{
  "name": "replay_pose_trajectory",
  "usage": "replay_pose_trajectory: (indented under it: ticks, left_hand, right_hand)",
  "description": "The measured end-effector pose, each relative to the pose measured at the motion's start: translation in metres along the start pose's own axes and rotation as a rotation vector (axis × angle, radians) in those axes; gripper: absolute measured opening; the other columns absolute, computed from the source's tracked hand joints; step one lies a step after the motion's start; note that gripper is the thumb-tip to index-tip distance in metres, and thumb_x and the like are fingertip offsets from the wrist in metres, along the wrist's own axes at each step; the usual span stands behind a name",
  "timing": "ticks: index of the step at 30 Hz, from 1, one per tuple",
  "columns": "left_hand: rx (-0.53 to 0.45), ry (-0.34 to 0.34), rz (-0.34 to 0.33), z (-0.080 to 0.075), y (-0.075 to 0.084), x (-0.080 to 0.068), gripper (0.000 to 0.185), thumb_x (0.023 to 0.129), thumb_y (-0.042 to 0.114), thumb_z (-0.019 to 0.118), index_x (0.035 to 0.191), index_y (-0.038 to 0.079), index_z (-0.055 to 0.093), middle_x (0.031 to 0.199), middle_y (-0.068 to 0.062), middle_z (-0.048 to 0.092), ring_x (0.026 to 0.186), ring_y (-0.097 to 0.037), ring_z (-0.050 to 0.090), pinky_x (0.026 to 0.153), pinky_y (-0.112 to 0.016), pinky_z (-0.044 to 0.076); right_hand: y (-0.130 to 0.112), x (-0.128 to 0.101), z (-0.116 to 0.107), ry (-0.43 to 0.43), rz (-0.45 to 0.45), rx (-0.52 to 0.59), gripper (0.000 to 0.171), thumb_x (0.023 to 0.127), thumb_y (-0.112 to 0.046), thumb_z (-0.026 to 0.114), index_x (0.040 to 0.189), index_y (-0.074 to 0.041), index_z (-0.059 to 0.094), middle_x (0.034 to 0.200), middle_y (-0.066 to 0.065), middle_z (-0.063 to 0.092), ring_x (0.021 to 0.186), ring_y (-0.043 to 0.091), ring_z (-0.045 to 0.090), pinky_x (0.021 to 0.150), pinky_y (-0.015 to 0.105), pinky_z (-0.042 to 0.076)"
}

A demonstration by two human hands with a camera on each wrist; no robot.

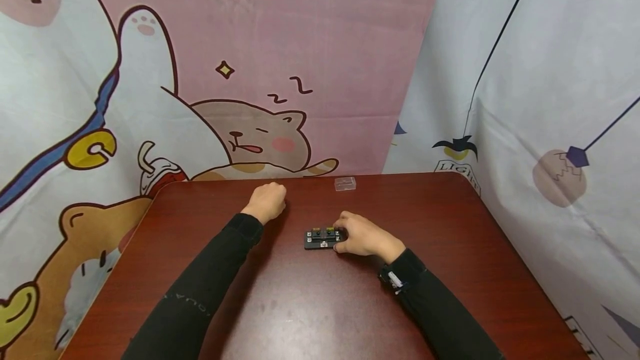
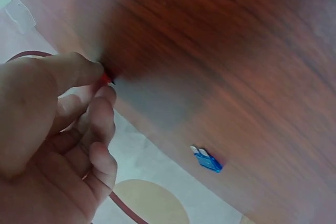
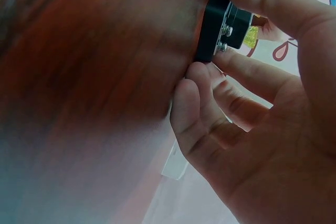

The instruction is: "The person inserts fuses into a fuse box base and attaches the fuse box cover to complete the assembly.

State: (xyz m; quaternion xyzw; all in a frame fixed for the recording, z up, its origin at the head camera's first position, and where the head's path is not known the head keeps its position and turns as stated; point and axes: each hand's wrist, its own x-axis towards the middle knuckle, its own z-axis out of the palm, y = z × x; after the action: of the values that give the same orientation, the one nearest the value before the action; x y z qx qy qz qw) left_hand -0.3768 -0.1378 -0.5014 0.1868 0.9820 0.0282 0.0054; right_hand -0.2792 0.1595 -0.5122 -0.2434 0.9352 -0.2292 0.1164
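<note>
Block midway between the side edges of my table (image 1: 300, 304), smaller things along the far edge.
The fuse block (image 1: 315, 241) lies nearer the far edge than the near one; my right hand (image 1: 369, 236) is at its right end, thumb on the near side, fingers on the far side. To its left and farther back, my left hand (image 1: 265, 203) has a small piece (image 2: 106, 77) between thumb and fingers. Right of that hand, behind the block, a box (image 1: 345, 184) sits at the far edge; on the hand's other side, a fuse (image 2: 208, 160) lies near that edge.
</note>
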Motion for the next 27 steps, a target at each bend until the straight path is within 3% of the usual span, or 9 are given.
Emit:
replay_pose_trajectory:
  ticks: [14,23,27]
  left_hand:
    - [-0.011,0.045,0.075,0.006,-0.008,-0.0025,0.021,0.1,0.009,0.075,0.08,0.008,0.072,0.084,-0.01,0.07,0.073,-0.022,0.06,0.074,-0.044,0.057]
    - [-0.03,-0.022,0.047,-0.0009,-0.0073,0.0008,0.01,0.103,0.012,0.077,0.096,0.005,0.08,0.098,-0.013,0.079,0.091,-0.031,0.077,0.086,-0.049,0.064]
    - [-0.042,-0.022,0.048,-0.0011,-0.0072,0.0003,0.012,0.103,0.011,0.075,0.092,0.005,0.078,0.093,-0.012,0.077,0.085,-0.029,0.074,0.082,-0.047,0.062]
  right_hand:
    - [0.002,-0.0002,0.0029,-0.002,0.003,0.008,0.051,0.092,-0.032,0.087,0.137,-0.011,0.074,0.123,-0.001,0.065,0.103,0.016,0.059,0.095,0.04,0.053]
    - [0.0025,0.0009,0.0024,-0.001,-0.008,-0.008,0.052,0.092,-0.033,0.087,0.138,-0.011,0.074,0.124,-0.002,0.064,0.104,0.016,0.059,0.095,0.04,0.053]
    - [0.002,0.0012,0.0018,0.0,-0.009,-0.016,0.053,0.093,-0.033,0.086,0.139,-0.011,0.073,0.126,-0.001,0.064,0.106,0.016,0.06,0.097,0.04,0.053]
